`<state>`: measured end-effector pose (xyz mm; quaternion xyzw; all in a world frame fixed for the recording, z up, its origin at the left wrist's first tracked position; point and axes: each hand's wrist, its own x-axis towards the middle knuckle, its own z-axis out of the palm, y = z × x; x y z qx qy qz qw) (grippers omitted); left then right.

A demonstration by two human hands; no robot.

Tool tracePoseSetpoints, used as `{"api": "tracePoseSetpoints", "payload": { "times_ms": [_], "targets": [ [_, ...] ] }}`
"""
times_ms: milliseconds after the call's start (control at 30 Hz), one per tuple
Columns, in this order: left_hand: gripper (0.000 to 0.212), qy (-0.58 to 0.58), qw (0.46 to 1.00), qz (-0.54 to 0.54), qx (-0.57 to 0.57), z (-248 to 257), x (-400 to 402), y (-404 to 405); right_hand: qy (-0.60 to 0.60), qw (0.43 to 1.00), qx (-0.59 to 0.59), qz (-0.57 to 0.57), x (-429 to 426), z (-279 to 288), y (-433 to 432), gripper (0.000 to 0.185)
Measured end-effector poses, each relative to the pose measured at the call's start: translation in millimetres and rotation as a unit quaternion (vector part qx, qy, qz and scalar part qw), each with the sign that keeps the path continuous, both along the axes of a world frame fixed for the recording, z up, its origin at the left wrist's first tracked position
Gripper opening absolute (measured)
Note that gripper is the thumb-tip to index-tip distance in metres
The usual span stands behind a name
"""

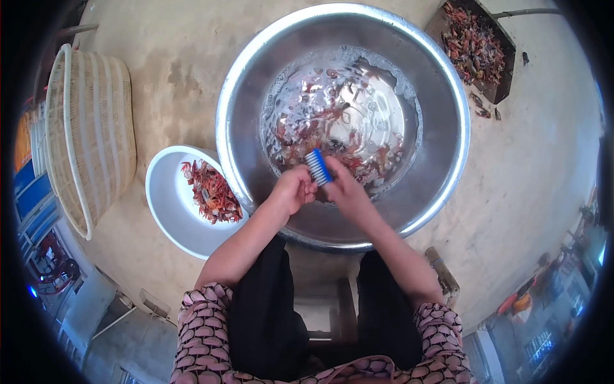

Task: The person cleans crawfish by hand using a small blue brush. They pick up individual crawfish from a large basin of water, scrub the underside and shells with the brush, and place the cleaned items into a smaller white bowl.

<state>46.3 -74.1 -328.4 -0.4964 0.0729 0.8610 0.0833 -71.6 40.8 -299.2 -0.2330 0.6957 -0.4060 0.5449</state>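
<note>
My right hand [341, 181] grips a scrubbing brush [318, 167] with a blue back and white bristles, above the near part of a large round metal basin [439, 158]. Close on its left, my left hand [296, 188] has its fingers curled beside the bristles. Whether something small sits inside those fingers is hidden. Below both hands, foamy water [331, 91] fills the bottom of the basin. Reddish crayfish [352, 161] lie in it, mostly along the near and left sides.
A white tub [168, 192] with a heap of crayfish [213, 194] touches the basin's left side. Farther left, a woven plastic basket [103, 134] lies tipped over. At upper right, a dustpan [504, 86] holds crayfish remains [472, 43], with some pieces [481, 108] spilled on the floor.
</note>
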Motion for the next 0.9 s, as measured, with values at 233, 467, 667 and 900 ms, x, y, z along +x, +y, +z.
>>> {"api": "tracePoseSetpoints", "payload": {
  "times_ms": [233, 467, 667, 900],
  "targets": [
    [0.020, 0.063, 0.994, -0.032, -0.081, 29, -3, -10, 0.148, 0.988, 0.051, -0.011, -31, -5, -7, 0.032],
    [0.015, -0.019, 0.905, 0.032, -0.424, 109, 30, -51, 0.215, 0.963, 0.121, -0.106, -76, -54, -14, 0.025],
    [0.020, -0.226, 0.804, -0.080, -0.545, 90, 146, -64, 0.412, 0.904, 0.111, 0.007, -46, -66, -32, 0.021],
    [0.029, -0.241, 0.616, -0.162, -0.732, 106, 100, -36, -0.009, 0.980, 0.034, -0.196, -49, -39, -16, 0.020]
  ]
}}
